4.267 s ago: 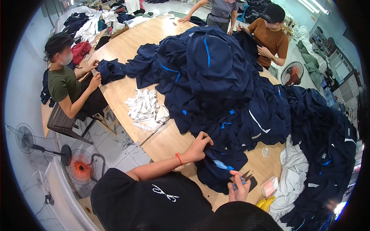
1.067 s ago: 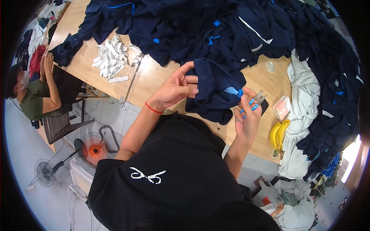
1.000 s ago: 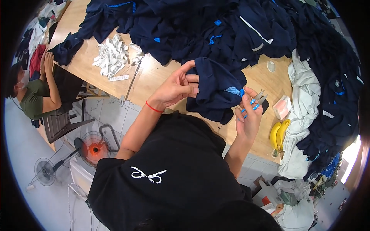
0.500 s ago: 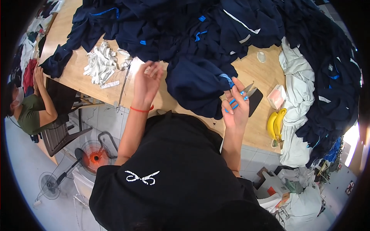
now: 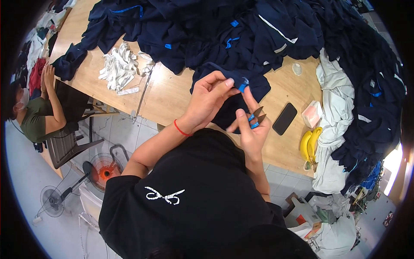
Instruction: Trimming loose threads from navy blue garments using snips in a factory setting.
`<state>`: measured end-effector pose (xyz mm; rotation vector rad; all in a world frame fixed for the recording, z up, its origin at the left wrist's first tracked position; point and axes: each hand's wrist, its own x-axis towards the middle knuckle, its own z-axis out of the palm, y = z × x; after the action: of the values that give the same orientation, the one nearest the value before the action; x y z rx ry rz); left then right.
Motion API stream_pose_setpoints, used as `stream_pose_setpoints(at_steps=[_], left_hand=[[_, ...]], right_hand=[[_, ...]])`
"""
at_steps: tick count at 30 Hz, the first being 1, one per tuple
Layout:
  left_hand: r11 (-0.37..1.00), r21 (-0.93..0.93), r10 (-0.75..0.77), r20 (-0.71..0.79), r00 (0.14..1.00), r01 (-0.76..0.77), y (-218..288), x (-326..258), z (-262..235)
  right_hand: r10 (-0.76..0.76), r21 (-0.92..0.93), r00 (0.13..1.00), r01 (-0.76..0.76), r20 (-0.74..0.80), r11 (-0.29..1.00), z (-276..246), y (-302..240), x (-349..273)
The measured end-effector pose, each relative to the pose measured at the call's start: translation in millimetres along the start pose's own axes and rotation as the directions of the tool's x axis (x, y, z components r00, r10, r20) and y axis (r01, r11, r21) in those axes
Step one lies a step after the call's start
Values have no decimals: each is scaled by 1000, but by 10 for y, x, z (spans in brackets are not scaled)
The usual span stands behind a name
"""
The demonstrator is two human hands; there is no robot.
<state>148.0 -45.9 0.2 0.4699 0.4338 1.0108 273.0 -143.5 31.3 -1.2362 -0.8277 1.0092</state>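
My left hand (image 5: 206, 100), with a red string around its wrist, pinches the edge of a navy blue garment (image 5: 233, 113) beside a small bright blue strip (image 5: 243, 85). In my right hand (image 5: 252, 136) is a small pair of scissors (image 5: 258, 115) with blue handles; the blades stick up between the fingers, slightly apart. My right index finger reaches up to the blue strip. Part of the garment is hidden behind my hands, and it hangs down toward the table's near edge.
A heap of navy garments (image 5: 194, 30) covers the back of the table. To the right lie a black phone (image 5: 285, 118), a pale box (image 5: 311, 114), bananas (image 5: 307, 146) and white cloth (image 5: 336, 90). White strips (image 5: 118, 67) lie left. A co-worker (image 5: 36, 112) sits far left.
My left hand has moved right and closed on the garment's edge by the blue strip. My right hand has shifted slightly left and lower with the scissors. The phone is now fully uncovered.
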Motion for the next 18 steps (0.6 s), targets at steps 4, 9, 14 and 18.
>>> stream_pose_setpoints(at_steps=[4,9,14,18], left_hand=[[996,-92,0,-41,999,-4,105,-14,-30],[1000,8,5,3,1000,-5,174,-4,-40],[1000,25,-19,-18,1000,19,193,-31,59],[989,146,-13,14,1000,11,167,-65,64]], right_hand=[[17,-71,998,-12,68,997,-11,-7,6],[34,-101,999,-38,-43,994,-135,41,136],[28,-234,997,-45,-73,971,-189,-136,97],[-105,-322,994,105,17,941,-168,-149,10]])
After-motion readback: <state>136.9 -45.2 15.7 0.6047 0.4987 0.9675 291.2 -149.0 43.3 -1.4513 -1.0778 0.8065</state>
